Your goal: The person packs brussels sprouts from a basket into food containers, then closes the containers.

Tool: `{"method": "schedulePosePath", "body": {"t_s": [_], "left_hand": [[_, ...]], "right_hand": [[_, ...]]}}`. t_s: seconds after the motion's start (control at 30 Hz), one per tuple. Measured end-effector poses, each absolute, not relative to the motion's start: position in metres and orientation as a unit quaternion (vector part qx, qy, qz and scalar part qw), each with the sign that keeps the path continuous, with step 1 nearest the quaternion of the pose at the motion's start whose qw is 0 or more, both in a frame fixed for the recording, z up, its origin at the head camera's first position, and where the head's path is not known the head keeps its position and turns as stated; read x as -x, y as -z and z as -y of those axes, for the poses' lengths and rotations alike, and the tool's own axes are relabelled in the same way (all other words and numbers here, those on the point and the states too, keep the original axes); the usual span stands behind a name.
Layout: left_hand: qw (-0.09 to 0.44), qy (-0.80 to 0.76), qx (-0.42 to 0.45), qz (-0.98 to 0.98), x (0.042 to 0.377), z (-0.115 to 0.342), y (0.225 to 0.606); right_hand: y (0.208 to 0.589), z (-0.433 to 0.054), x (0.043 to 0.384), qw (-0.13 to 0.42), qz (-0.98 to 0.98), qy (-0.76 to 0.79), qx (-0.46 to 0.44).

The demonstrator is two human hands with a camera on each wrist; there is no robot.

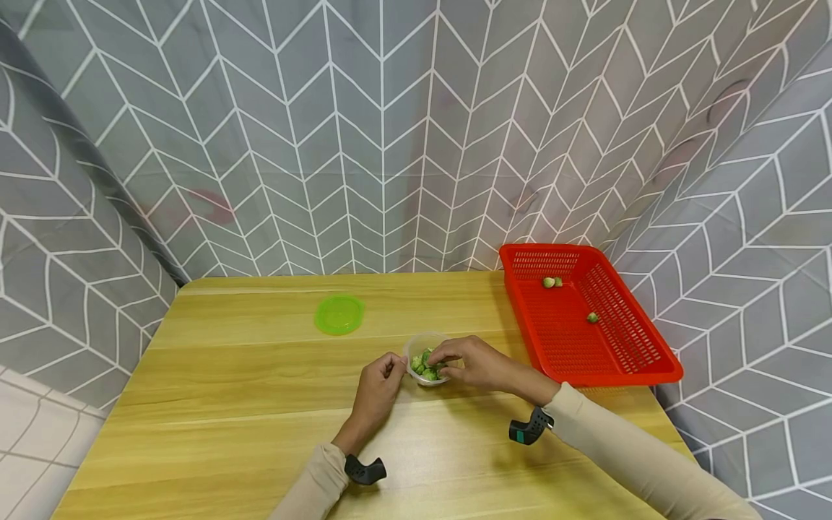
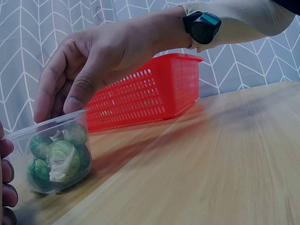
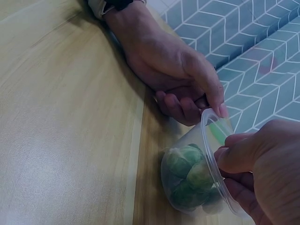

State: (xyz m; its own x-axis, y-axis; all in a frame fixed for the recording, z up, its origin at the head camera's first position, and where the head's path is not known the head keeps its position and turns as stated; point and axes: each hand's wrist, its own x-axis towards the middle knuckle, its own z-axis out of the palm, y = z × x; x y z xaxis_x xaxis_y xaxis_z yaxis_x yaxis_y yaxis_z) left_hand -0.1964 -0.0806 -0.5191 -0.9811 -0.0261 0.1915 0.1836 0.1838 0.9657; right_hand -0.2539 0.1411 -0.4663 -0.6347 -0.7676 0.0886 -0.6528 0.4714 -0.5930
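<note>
A clear round plastic tub (image 1: 412,345) holding several green Brussels sprouts (image 1: 429,374) stands upright on the table. My left hand (image 1: 378,386) pinches its rim from the left, with the thumb on the edge and the other fingers curled, as the right wrist view shows. From the right, my right hand (image 1: 477,363) reaches over the rim, its fingertips dipping into the mouth of the tub. The left wrist view shows the sprouts (image 2: 64,161) through the tub wall, below the right fingers. Whether those fingers hold a sprout is hidden.
A red slotted plastic basket (image 1: 533,328) stands at the table's right side, with a few sprouts (image 1: 593,318) on its floor. A green round lid (image 1: 339,315) lies flat behind and left of the tub. Patterned grey curtains (image 1: 383,144) hang along the back and sides of the wooden table (image 1: 227,383).
</note>
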Motion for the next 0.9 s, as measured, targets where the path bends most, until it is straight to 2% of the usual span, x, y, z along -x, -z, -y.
{"method": "schedulePosePath", "body": {"t_s": [0.33,0.7,0.9], "left_hand": [[0.09,0.634,0.044,0.767,0.198,0.08,0.523],[0.084,0.635,0.041,0.767,0.197,0.08,0.52],[0.075,0.639,0.044,0.764,0.197,0.081,0.519]], "right_hand": [[0.465,-0.142,0.252,0.11,-0.834,0.376,0.389],[0.456,-0.162,0.262,0.071,-0.847,0.396,0.348],[0.447,-0.175,0.264,0.071,-0.858,0.398,0.317]]}}
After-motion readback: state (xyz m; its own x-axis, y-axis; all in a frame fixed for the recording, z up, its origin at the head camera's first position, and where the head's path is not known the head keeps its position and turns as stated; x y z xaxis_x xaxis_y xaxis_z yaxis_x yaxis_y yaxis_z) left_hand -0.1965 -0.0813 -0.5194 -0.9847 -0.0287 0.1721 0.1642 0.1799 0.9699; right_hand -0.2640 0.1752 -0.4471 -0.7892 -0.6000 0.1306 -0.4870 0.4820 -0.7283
